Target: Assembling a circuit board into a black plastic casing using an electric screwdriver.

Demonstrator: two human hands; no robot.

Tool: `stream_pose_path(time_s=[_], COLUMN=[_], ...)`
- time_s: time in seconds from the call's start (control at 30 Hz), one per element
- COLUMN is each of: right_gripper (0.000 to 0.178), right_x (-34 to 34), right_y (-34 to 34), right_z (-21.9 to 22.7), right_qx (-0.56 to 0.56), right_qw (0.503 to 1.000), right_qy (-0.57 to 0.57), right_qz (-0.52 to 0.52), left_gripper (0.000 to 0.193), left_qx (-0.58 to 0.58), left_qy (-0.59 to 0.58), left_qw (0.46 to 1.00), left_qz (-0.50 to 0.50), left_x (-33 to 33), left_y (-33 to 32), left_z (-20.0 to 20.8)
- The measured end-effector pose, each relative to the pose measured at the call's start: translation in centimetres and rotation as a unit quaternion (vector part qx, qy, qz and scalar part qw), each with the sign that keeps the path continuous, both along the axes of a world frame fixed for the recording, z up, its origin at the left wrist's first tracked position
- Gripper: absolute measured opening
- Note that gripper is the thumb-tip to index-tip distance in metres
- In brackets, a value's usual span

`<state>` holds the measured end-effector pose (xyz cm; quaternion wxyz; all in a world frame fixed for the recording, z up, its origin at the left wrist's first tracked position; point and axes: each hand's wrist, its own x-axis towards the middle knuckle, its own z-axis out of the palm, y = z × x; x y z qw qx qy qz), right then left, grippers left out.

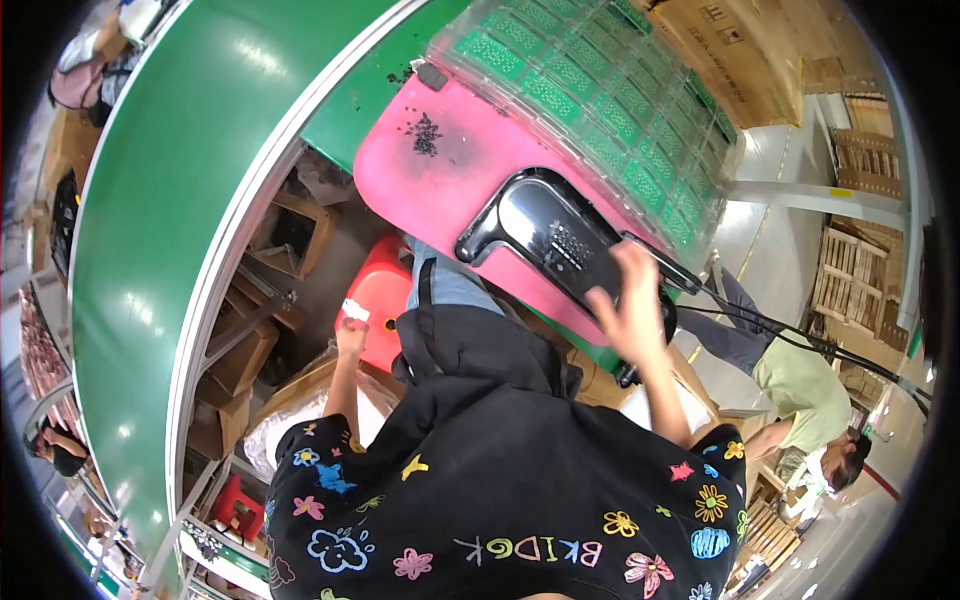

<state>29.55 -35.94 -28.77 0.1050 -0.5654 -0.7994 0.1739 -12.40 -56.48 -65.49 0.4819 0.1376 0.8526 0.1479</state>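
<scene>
Across the pink mat point(410, 185), glossy black housing point(565, 238), lengthwise far-left to near-right, by spread right hand point(635, 310); white scrap point(355, 311) pinched in left hand point(351, 336).

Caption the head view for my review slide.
Right hand open over a black device on a pink mat; left hand holds a white scrap.

Left hand point(350, 337) partly hides white scrap point(356, 311); black bits point(425, 136) unidentifiably small.
</scene>
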Motion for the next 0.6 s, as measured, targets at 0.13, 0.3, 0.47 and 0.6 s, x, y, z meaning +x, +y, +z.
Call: stream_pose_path(time_s=[0.13, 0.3, 0.47, 0.6], right_gripper=[0.066, 0.036, 0.024, 0.031], right_x=[-2.3, -5.0, -5.4, -4.6], right_y=[-5.2, -8.2, -9.6, -10.4], right_z=[-9.5, -17.9, -20.4, -23.1], right_qx=[-0.054, 0.145, 0.312, 0.507], right_qw=[0.993, 0.969, 0.934, 0.845], right_qy=[-0.028, 0.038, -0.012, 0.033], right_qz=[-0.099, -0.194, -0.175, -0.168], left_gripper=[0.116, 0.125, 0.074, 0.065], left_qx=[-0.141, -0.034, -0.138, -0.113], left_qy=[0.128, 0.177, 0.044, 0.073], left_qw=[0.979, 0.943, 0.942, 0.789], left_qz=[-0.073, -0.279, -0.303, -0.600], left_x=[-2.8, -10.0, -7.8, -23.5], left_y=[-3.5, -8.5, 1.0, -5.3], left_z=[-7.2, -15.2, -19.9, -27.9])
